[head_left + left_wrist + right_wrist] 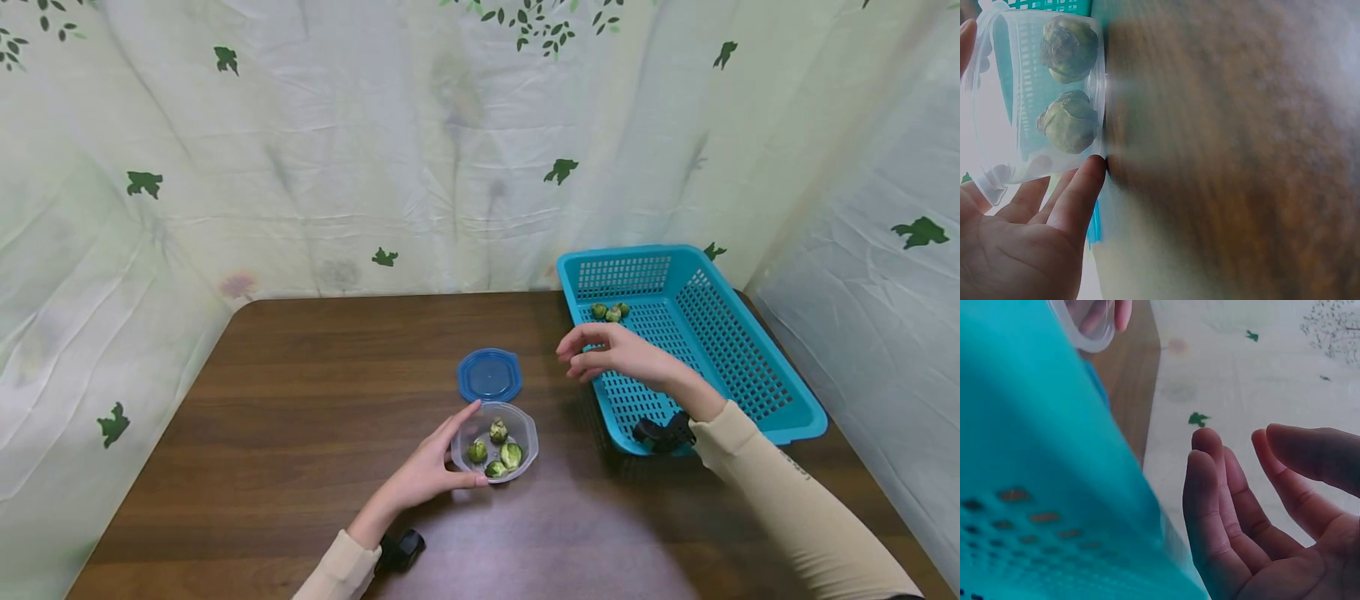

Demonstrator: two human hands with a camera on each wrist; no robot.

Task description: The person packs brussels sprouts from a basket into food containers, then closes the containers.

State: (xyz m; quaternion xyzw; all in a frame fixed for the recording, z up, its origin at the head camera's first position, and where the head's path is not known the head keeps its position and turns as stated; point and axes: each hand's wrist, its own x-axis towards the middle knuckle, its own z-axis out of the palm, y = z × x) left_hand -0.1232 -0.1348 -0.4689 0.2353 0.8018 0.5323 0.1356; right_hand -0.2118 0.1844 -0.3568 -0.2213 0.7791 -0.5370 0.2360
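Note:
A clear plastic container (531,454) stands on the table with several Brussels sprouts (511,455) in it. My left hand (426,471) holds its left side, the thumb at the near rim and the fingers round the far side. In the left wrist view two Brussels sprouts (1070,122) show through the container wall, with a fingertip low against it. My right hand (618,357) hovers over the left edge of the blue basket (750,358), fingers loosely bent. Nothing sits between its fingers (1200,506) in the right wrist view. More Brussels sprouts (613,314) lie in the basket's far left corner.
Just behind the container, a blue lid (490,375) lies flat on the brown wooden table (315,392). The basket takes up the table's right side. Hanging cloth (420,167) with leaf prints closes off the back and both sides.

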